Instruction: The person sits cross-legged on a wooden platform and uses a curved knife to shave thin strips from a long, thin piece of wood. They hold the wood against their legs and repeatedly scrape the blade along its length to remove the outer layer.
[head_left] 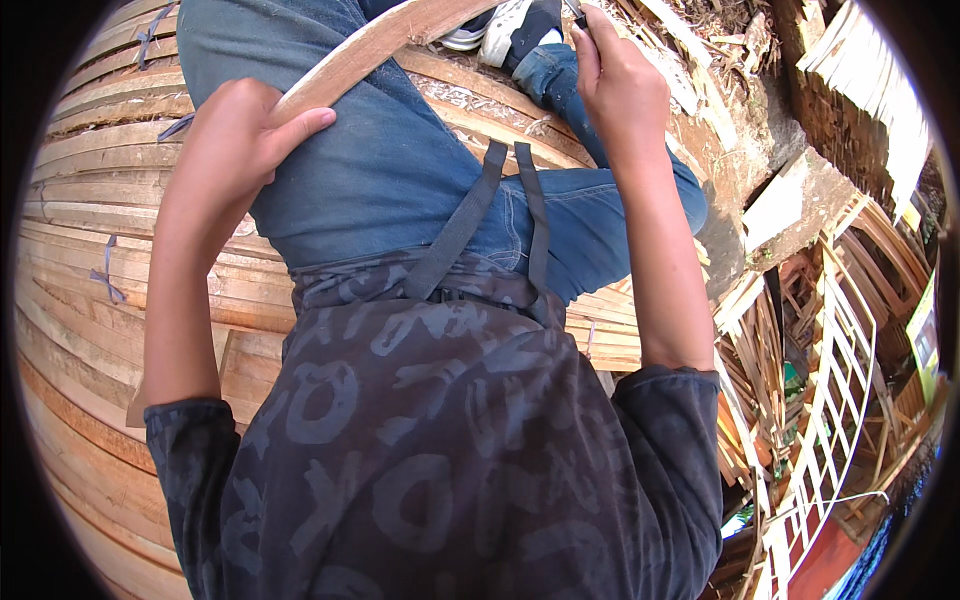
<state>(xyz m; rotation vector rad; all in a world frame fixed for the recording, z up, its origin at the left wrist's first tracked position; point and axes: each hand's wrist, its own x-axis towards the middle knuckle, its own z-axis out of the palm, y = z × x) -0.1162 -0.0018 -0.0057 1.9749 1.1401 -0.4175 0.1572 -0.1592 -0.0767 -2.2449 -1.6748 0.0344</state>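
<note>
A curved wooden slat [370, 45] lies across the person's left thigh, running from the left hand up and right toward the top edge. The left hand [235, 140] rests on its lower end, fingers [300, 122] curled together over the wood and pressing it against the jeans [400, 170]. The right hand [620, 85] is up near the top, just beyond the right knee, fingers closed round a small dark tool [577, 14] of which only the tip shows; what kind it is cannot be told. A sneaker [495, 30] sits just left of that hand, beside the slat's upper stretch. Two dark straps [500, 210] hang down over the lap. The person sits on a stack of long planks [90, 200], some tied with blue cord [107, 272]. To the right, more offcuts [760, 350] lie heaped, near a white frame [840, 370].
</note>
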